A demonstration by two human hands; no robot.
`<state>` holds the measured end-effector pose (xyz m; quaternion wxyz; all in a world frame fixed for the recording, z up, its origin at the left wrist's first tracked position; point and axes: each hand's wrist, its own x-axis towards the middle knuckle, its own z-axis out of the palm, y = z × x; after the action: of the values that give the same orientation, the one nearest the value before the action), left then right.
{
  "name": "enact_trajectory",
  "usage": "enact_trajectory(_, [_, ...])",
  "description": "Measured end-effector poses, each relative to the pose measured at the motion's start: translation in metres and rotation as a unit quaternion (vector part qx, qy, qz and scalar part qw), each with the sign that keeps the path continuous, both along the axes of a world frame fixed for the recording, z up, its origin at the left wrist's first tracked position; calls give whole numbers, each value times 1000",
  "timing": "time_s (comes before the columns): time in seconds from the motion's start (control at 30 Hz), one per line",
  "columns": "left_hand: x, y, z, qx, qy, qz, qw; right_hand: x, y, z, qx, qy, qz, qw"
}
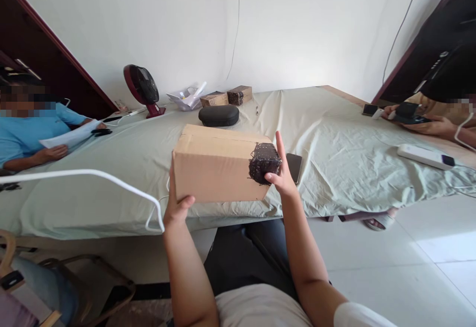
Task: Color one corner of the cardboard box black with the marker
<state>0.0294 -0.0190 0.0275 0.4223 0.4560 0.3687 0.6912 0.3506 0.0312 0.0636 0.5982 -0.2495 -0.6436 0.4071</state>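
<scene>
I hold a brown cardboard box (215, 165) up in front of me, over the near edge of a table draped in a pale green cloth (334, 143). My left hand (177, 205) grips the box's lower left corner, thumb on its front face. My right hand (283, 170) clasps the right end, fingers up along the side. That right corner of the box is covered by a scribbled black patch (264, 163). A dark phone (294, 166) lies on the cloth just behind my right hand.
A black oval case (218, 115), a small red fan (143, 88), white packaging (186, 98) and two small boxes (226, 97) sit at the back. A person in blue (29, 128) sits left with paper. Another person's hands (427, 121) hold a device at right, near a white power strip (424, 157). A white cable (92, 175) crosses left.
</scene>
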Motion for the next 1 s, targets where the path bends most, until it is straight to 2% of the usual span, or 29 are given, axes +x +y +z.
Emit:
enact_trajectory(0.1, [-10,-7,1,-55,111,-58,991,1,2,-2,-4,19,-29,999])
enact_trajectory(0.17, [-8,-6,1,-89,142,-75,983,5,5,-4,-5,21,-37,999])
enact_trajectory(0.27, [5,4,2,-82,72,-19,994,14,8,-9,-23,28,-10,999])
enact_trajectory(0.33, [18,12,4,-90,25,-11,996,16,9,-12,-66,37,4,997])
enact_trajectory(0.47, [45,22,10,-134,-11,-65,989,1,8,-12,-178,79,11,981])
enact_trajectory(0.6, [59,22,13,-137,66,-108,982,-28,4,-8,-207,134,35,969])
enact_trajectory(0.7, [54,20,11,-115,134,-138,975,-41,4,-8,-203,169,15,964])
enact_trajectory(0.77, [45,18,9,-101,136,-153,974,-42,5,-11,-192,189,8,963])
enact_trajectory(0.9, [24,14,7,-47,117,-112,986,-34,8,-18,-160,198,25,967])
enact_trajectory(1.0, [17,7,13,-34,202,-93,974,-27,11,-22,-170,186,46,966])
